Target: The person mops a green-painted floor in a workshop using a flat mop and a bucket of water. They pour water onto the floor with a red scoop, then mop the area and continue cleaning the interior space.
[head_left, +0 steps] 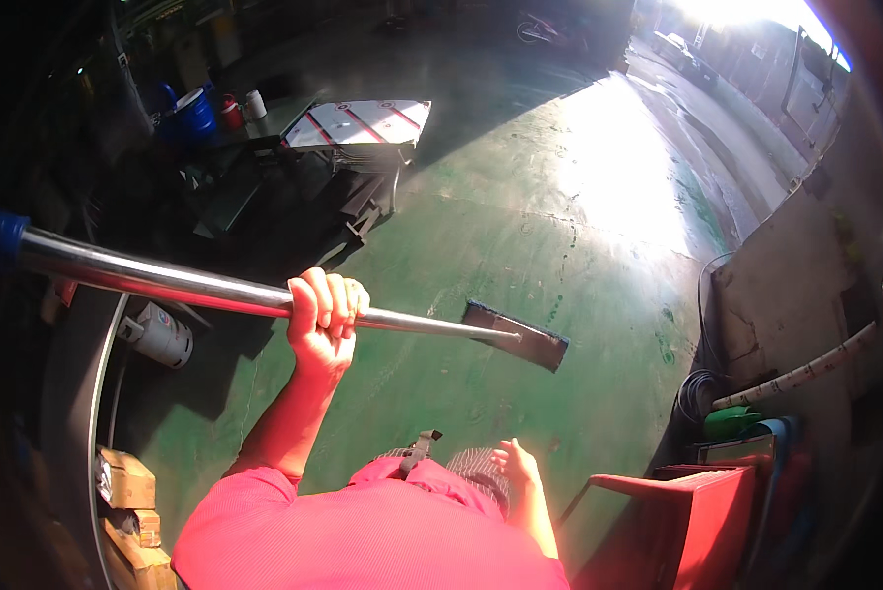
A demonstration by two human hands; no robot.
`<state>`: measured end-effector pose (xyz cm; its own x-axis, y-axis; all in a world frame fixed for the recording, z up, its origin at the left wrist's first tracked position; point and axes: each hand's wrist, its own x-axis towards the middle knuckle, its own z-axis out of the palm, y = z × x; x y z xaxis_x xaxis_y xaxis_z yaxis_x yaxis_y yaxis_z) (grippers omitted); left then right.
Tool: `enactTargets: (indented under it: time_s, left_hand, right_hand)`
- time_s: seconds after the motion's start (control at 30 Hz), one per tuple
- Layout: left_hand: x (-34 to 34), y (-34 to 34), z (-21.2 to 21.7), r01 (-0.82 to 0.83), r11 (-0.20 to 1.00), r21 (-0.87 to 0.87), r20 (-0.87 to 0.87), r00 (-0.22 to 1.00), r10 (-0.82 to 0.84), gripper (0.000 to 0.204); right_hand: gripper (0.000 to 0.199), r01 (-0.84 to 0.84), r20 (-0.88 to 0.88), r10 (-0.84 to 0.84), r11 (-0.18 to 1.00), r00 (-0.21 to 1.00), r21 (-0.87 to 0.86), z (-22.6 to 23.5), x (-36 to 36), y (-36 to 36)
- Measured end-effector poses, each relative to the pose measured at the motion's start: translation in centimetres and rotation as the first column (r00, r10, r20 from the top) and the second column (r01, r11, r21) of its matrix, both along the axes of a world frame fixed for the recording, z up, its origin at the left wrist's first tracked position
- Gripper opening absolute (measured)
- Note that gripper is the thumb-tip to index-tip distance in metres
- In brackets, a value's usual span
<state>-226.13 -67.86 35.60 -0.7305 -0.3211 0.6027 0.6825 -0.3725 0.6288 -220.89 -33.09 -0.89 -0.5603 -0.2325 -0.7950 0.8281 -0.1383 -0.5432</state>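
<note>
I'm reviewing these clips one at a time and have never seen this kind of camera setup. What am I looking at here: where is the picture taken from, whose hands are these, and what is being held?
There is no machine: a person wears a wide fisheye camera on the head, looking down, so straight edges bend near the rim. The red sleeves at the bottom are the person's own. The left hand is closed around a long shiny metal pole, which ends in a flat dark squeegee-like head resting on the green painted floor. The right hand hangs open by the waist, holding nothing. Around: a red bin at lower right, a white hose, wooden blocks at lower left, and a white cylinder.
</note>
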Motion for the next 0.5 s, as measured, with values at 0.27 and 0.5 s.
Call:
enactTargets:
  time_s: [0.27, 0.5]
  left_hand:
    - [-34.6, 6.7, -3.1, 0.440, 0.864, 0.246, 0.004, 0.891, -0.455, 0.047]
    - [-60.9, 11.6, -3.7, 0.516, 0.754, 0.406, -0.007, 0.827, -0.562, 0.041]
  right_hand:
    - [0.117, 0.856, 0.398, -0.791, 0.286, 0.465, -0.431, -0.5, -28.8, 8.4]
    - [0.091, 0.917, 0.288, -0.877, 0.329, 0.386, -0.228, -1.9, -49.9, 19.8]
